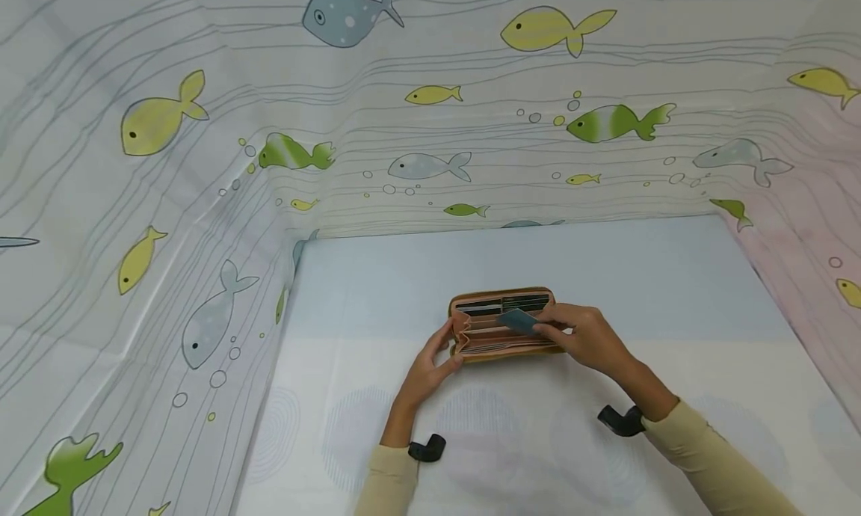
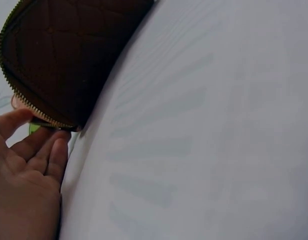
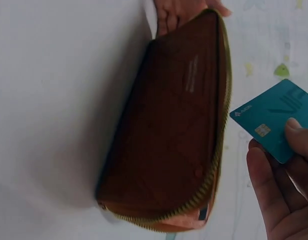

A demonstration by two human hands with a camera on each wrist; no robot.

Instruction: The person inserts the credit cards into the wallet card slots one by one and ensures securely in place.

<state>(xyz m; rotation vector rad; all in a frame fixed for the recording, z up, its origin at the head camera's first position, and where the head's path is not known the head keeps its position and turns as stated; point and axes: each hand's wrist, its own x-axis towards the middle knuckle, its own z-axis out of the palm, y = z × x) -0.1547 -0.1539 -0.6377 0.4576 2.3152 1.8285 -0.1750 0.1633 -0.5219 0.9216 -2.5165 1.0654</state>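
Note:
A brown zip wallet point(image 1: 501, 324) lies open on the white table point(image 1: 538, 277), showing card slots and pink compartments. My left hand point(image 1: 437, 355) holds its left end, with the thumb and fingers curled round the edge; the left wrist view shows the fingers point(image 2: 41, 150) by the wallet's zip point(image 2: 34, 107). My right hand point(image 1: 581, 336) pinches a teal bank card point(image 1: 518, 320) just over the wallet's open middle. In the right wrist view the card point(image 3: 276, 117) sits beside the wallet's brown outer side point(image 3: 171, 130), held by my fingertips point(image 3: 296, 132).
A fish-patterned cloth point(image 1: 202, 164) hangs round the table at the back and on both sides. Black wrist straps point(image 1: 427, 449) sit on both forearms.

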